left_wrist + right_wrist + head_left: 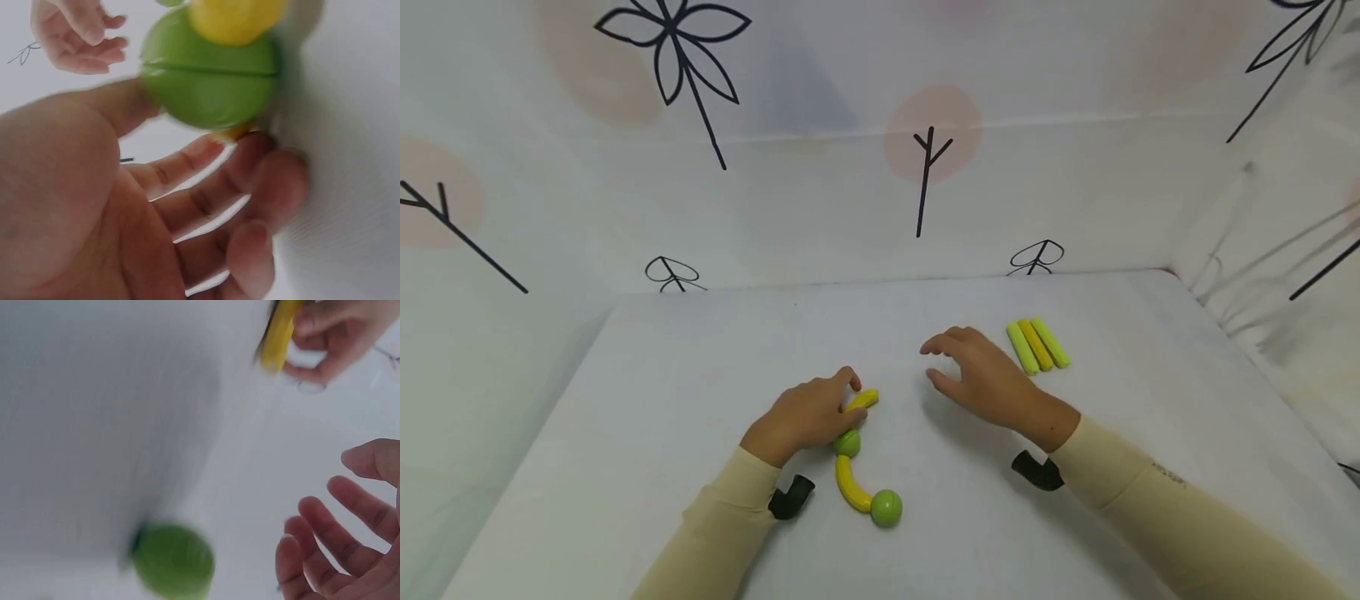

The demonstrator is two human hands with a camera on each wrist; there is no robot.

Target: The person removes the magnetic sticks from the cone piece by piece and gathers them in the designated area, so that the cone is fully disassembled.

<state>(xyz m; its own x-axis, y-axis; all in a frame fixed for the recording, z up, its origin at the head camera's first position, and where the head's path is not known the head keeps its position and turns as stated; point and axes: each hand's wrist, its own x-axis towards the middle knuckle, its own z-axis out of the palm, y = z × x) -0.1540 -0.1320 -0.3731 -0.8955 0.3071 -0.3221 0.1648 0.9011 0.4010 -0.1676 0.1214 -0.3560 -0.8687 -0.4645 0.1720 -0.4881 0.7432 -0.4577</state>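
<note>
My left hand [808, 412] is at a yellow banana-shaped piece [862, 400], which it pinches between thumb and fingers. Against that piece's near end sits a green ball [847, 443], grooved around its middle in the left wrist view. A second yellow banana-shaped piece [850, 485] curves from this ball to another green ball [886, 508], so the four form a bent line on the table. To the right, my right hand [988, 379] hovers above the table, holding nothing, its fingers loosely bent and apart from the thumb.
Three short sticks, two yellow-green [1022, 348] and one deeper yellow [1036, 345] between them, lie side by side beyond my right hand. The white table [700, 350] ends at a patterned cloth backdrop [820, 200]. Dark straps circle both wrists.
</note>
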